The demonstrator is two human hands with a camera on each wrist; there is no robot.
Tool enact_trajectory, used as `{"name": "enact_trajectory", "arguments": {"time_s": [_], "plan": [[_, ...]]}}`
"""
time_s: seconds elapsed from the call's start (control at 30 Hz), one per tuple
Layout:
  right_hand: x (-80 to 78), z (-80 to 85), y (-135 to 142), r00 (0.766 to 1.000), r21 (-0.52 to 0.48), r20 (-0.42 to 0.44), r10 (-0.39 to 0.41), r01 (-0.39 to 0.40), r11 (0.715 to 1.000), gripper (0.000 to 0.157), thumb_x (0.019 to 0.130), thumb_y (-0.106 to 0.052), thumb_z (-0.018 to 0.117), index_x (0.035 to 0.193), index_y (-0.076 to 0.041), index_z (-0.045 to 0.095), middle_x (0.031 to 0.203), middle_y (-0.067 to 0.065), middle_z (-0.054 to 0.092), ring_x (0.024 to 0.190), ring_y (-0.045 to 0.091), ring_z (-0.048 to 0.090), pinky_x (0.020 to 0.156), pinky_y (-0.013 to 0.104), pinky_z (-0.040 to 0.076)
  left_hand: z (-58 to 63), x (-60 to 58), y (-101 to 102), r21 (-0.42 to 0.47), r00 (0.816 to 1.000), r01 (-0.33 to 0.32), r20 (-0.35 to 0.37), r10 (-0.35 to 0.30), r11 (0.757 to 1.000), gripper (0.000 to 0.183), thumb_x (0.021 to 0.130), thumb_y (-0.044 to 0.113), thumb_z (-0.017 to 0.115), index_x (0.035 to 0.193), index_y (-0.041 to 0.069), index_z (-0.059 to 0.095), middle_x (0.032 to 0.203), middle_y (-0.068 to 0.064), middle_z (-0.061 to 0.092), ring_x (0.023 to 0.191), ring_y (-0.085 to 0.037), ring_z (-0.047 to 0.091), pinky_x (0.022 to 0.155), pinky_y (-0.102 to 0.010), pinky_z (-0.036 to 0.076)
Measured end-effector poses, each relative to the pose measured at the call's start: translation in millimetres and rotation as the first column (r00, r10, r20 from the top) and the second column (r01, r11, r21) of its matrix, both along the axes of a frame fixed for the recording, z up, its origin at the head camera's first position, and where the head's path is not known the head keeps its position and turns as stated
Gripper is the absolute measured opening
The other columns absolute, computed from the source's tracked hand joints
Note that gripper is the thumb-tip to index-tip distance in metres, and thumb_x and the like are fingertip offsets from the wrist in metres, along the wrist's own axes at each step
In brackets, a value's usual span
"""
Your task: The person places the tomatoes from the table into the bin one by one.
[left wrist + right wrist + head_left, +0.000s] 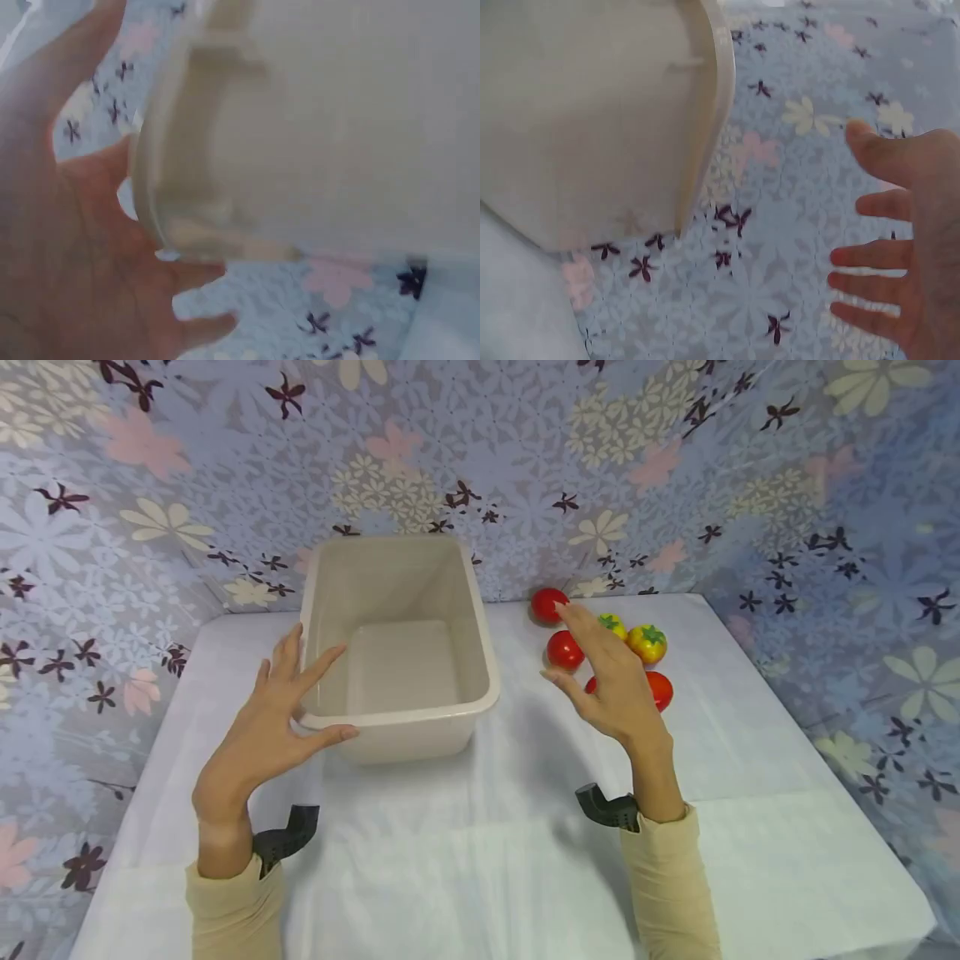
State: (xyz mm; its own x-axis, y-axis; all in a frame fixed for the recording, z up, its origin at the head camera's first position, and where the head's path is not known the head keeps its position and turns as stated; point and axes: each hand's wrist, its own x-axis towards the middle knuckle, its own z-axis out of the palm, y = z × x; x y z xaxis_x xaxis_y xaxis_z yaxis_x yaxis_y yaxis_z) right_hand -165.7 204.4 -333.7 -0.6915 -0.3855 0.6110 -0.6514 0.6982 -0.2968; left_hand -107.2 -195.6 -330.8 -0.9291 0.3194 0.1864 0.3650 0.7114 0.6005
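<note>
A deep cream plastic bin stands on the table, and its inside shows bare walls and floor. At its left side is my left hand, fingers and thumb spread, overlapping the near left corner of the rim. The left wrist view shows that rim close against the spread fingers. My right hand hovers apart from the bin on the right, fingers extended and thumb out, holding nothing. Beneath and behind it lie red tomatoes and yellow tomatoes with green tops, partly hidden by the hand.
A white cloth covers the table. Flower-patterned fabric hangs behind it and along both sides. A black wrist mount sits on the left wrist, and another black mount on the right wrist.
</note>
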Motion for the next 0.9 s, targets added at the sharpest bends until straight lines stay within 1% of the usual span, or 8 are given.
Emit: {"name": "enact_trajectory", "arguments": {"time_s": [0.17, 0.3, 0.43, 0.47, 0.53, 0.67, 0.73, 0.9], "plan": [[-10.7, -3.1, 13, 0.999, -0.120, -0.035, 0.023, -0.027, 0.992, 0.067, 0.095, -0.049, 0.057, 0.145, -0.006, 0.045, 0.145, 0.014, 0.051, 0.131, 0.033, 0.051, 0.111, 0.046, 0.039, -4.0, -0.3, -16, 0.162, 0.991, -0.030, 0.135, 0.008, 0.986, 0.087, 0.082, 0.026, 0.080, 0.152, 0.039, 0.029, 0.163, 0.004, -0.013, 0.151, -0.037, 0.002, 0.105, -0.075, 0.018], [-20.0, -8.7, 29, 1.000, -0.211, -0.016, 0.004, -0.007, 0.978, 0.057, 0.094, -0.035, 0.063, 0.142, -0.005, 0.050, 0.141, 0.012, 0.055, 0.117, 0.031, 0.061, 0.104, 0.029, 0.045, -9.3, -2.1, -23, 0.195, 0.995, -0.026, 0.104, 0.006, 0.980, 0.076, 0.078, 0.021, 0.083, 0.145, 0.028, 0.047, 0.164, 0.000, 0.002, 0.150, -0.033, 0.011, 0.107, -0.072, 0.022], [-27.9, -18.3, 50, 0.997, -0.319, 0.048, -0.057, 0.070, 0.945, 0.049, 0.089, -0.012, 0.069, 0.136, -0.007, 0.057, 0.133, 0.013, 0.062, 0.103, 0.035, 0.065, 0.102, 0.040, 0.047, -15.1, -3.7, -28, 0.238, 0.999, -0.015, 0.047, 0.004, 0.971, 0.048, 0.074, 0.016, 0.086, 0.119, 0.016, 0.068, 0.162, -0.001, 0.020, 0.147, -0.032, 0.024, 0.106, -0.066, 0.031], [-29.5, -20.8, 56, 0.995, -0.343, 0.069, -0.074, 0.093, 0.935, 0.050, 0.087, -0.007, 0.071, 0.135, -0.007, 0.059, 0.132, 0.015, 0.063, 0.114, 0.039, 0.061, 0.109, 0.047, 0.041, -15.7, -4.0, -28, 0.246, 0.999, -0.012, 0.033, 0.004, 0.969, 0.042, 0.074, 0.014, 0.086, 0.112, 0.015, 0.070, 0.161, 0.000, 0.022, 0.147, -0.031, 0.026, 0.106, -0.064, 0.032], [-31.6, -24.7, 65, 0.990, -0.372, 0.107, -0.096, 0.130, 0.919, 0.050, 0.085, -0.002, 0.071, 0.133, -0.005, 0.060, 0.130, 0.017, 0.063, 0.113, 0.043, 0.060, 0.110, 0.052, 0.038, -16.5, -4.4, -28, 0.251, 1.000, -0.006, 0.018, 0.001, 0.968, 0.033, 0.073, 0.014, 0.086, 0.101, 0.014, 0.070, 0.160, 0.000, 0.024, 0.146, -0.030, 0.028, 0.107, -0.055, 0.035], [-35.7, -30.7, 79, 0.980, -0.391, 0.146, -0.132, 0.180, 0.903, 0.051, 0.084, -0.002, 0.072, 0.133, -0.005, 0.059, 0.131, 0.019, 0.062, 0.115, 0.044, 0.059, 0.114, 0.051, 0.032, -18.2, -4.3, -27, 0.264, 1.000, -0.017, 0.012, 0.015, 0.964, 0.028, 0.072, 0.012, 0.087, 0.094, 0.013, 0.070, 0.159, 0.001, 0.027, 0.146, -0.025, 0.029, 0.109, -0.029, 0.037], [-37.2, -33.3, 84, 0.974, -0.405, 0.164, -0.154, 0.209, 0.890, 0.050, 0.086, -0.004, 0.072, 0.134, -0.006, 0.059, 0.131, 0.018, 0.062, 0.117, 0.036, 0.060, 0.115, 0.045, 0.033, -18.7, -4.3, -27, 0.278, 1.000, -0.019, 0.012, 0.016, 0.960, 0.029, 0.071, 0.010, 0.087, 0.095, 0.010, 0.071, 0.159, 0.001, 0.028, 0.146, -0.025, 0.029, 0.108, -0.033, 0.039], [-39.3, -44.3, 98, 0.963, -0.526, 0.240, -0.118, 0.232, 0.818, 0.046, 0.089, -0.001, 0.068, 0.134, -0.005, 0.059, 0.130, 0.022, 0.062, 0.116, 0.009, 0.062, 0.109, 0.031, 0.042, -19.6, -4.9, -28, 0.284, 1.000, -0.009, -0.009, 0.013, 0.959, 0.031, 0.070, 0.006, 0.087, 0.098, 0.006, 0.074, 0.157, -0.004, 0.031, 0.143, -0.030, 0.034, 0.100, -0.017, 0.042]]}}
